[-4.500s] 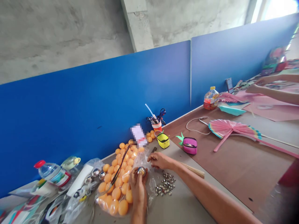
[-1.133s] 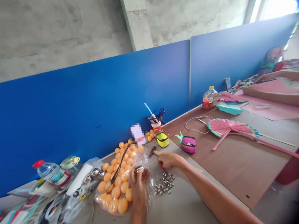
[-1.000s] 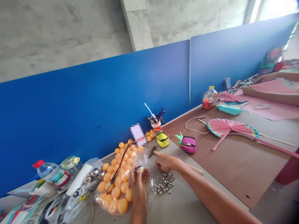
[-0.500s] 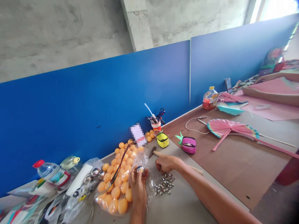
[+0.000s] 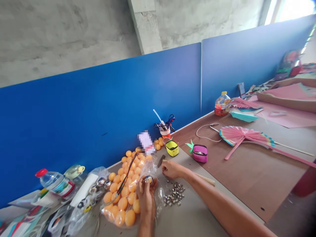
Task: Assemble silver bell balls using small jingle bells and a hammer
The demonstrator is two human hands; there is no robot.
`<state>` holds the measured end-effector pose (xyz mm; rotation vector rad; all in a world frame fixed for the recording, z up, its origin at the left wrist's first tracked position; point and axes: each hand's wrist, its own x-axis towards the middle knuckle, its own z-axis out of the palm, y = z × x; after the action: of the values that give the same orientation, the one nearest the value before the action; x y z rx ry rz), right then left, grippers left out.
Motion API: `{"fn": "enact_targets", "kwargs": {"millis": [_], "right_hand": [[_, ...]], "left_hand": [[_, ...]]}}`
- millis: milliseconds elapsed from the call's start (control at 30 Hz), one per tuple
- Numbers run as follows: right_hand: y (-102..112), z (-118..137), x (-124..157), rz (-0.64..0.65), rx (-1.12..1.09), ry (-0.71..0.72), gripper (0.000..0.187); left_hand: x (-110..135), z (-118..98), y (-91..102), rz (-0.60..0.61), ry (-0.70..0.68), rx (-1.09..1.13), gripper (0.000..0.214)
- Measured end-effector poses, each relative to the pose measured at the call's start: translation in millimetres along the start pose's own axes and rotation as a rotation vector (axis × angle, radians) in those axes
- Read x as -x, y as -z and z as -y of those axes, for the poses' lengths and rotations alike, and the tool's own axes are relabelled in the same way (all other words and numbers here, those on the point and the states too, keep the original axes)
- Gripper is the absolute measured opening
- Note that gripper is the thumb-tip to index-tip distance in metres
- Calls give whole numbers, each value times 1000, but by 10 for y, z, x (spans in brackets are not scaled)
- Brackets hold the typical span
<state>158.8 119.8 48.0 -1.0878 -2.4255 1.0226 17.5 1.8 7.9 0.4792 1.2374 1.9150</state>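
The right hand point(image 5: 171, 169) has been lifted off the heap of metal bits point(image 5: 175, 195), over which it was held half a second ago, and has been shifted towards the head of the hammer point(image 5: 161, 160). A few stray bits are thereby uncovered just below its fingers, while the near stretch of the handle, bare a moment before, is now hidden by the hand. The left hand point(image 5: 147, 192) has hardly been moved, and the shiny ball point(image 5: 148, 179) is gripped in its fingers as before. From this, the heap is judged to be left alone for the moment, with the ball kept steady. The right fingers are curled in together (whether a bit is pinched between them cannot be told).

One shiny ball is held; three more shiny balls point(image 5: 101, 182) are seen well to the left of the left fingers. One hammer is counted, its head just beyond the right fingers. Two pouches are set farther beyond them, a yellow pouch point(image 5: 172, 152) and a purple pouch point(image 5: 201, 159), with one cup point(image 5: 165, 134) behind. The orange balls point(image 5: 122, 204), beside the left fingers, and the metal bits are too crowded to be counted.
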Motion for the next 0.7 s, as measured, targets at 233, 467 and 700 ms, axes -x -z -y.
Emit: {"fn": "enact_targets", "kwargs": {"millis": [233, 467, 700], "right_hand": [[-57, 56, -31, -60, -708, -80, 12], [-190, 157, -3, 117, -1200, -30, 37], [-428, 230, -41, 79, -1111, 23, 19]], "left_hand": [[42, -54, -40, -1, 4, 10, 51], [65, -64, -52, 23, -12, 44, 52], [31, -22, 27, 95, -60, -35, 48]]}}
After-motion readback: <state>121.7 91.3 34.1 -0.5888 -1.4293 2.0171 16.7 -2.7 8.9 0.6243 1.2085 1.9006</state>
